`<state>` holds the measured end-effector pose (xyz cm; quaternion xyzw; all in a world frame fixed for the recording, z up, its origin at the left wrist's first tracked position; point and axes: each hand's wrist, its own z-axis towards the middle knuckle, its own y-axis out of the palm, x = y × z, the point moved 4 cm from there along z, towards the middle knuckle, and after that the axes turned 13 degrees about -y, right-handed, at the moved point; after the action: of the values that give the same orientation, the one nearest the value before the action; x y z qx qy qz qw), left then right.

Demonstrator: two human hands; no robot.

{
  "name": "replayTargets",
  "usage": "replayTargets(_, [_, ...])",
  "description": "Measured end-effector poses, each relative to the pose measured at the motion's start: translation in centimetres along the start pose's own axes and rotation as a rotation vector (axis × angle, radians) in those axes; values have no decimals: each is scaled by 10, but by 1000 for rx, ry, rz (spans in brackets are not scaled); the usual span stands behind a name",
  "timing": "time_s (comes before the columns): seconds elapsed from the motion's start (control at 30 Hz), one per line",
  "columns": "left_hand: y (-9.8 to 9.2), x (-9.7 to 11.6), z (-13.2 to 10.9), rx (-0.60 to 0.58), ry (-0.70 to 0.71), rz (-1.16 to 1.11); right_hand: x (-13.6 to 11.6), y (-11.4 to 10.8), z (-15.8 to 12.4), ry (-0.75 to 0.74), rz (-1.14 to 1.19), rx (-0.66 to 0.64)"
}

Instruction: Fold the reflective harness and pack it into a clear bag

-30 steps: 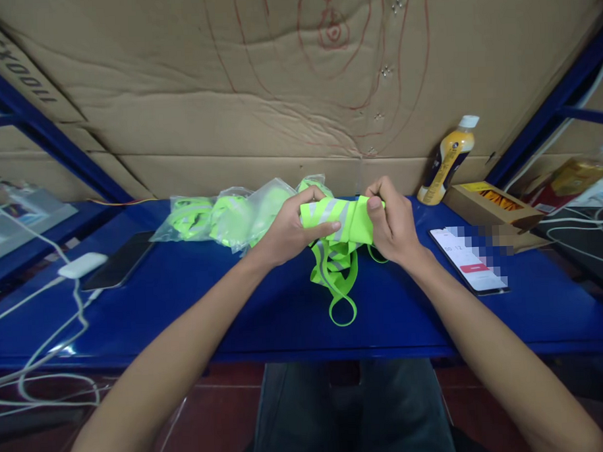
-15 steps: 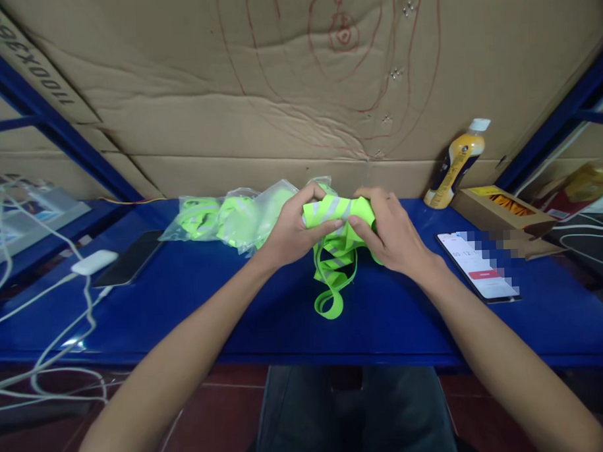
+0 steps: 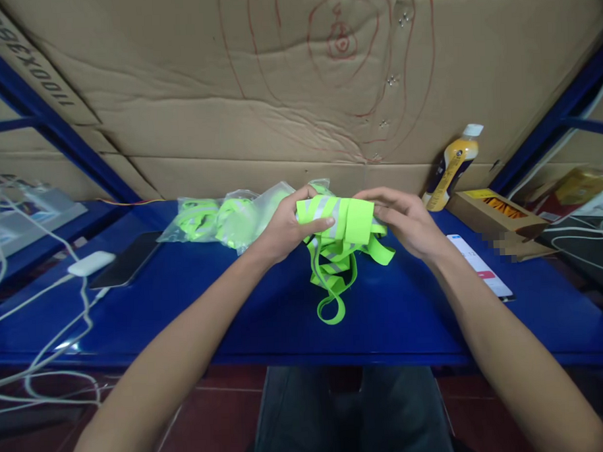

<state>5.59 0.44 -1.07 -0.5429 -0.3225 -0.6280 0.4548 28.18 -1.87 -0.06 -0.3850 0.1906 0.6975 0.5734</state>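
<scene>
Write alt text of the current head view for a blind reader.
The left hand grips striped green straps over a blue table, the right hand at their other end. Bags of green material lie behind to the left; a lit phone, bottle and box sit at right.

Blue table (image 3: 285, 325), left hand (image 3: 287, 225) grips folded neon-green striped strap (image 3: 358, 221), loops (image 3: 337, 310) hanging below, right hand (image 3: 411, 222) sits at its right end, contact hard to tell from where I stand, bagged green straps (image 3: 200, 219) behind left, lit phone (image 3: 484, 275), yellow bottle (image 3: 452, 171), cardboard box (image 3: 522, 225) off right.
</scene>
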Motion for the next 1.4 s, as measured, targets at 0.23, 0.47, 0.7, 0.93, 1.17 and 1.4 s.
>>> replayTargets(0.23, [5, 7, -5, -52, -1, 89, 1, 1, -1, -92, -154, 306])
replayTargets(0.47, [7, 4, -5, -73, -76, 21, -22, 11, -1, -311, -476, 217])
replayTargets(0.7, [8, -2, -5, -154, -122, -55, -25, 14, -2, -461, -648, 146])
replayTargets(0.93, [14, 10, -12, -257, -78, 16, -19, 8, -6, -604, -878, -27])
replayTargets(1.17, [18, 4, -13, -248, -185, -216, -17, 12, -11, -615, -963, 43])
replayTargets(1.4, [16, 5, -11, -230, -177, -215, -10, 13, 1, -294, -413, 62])
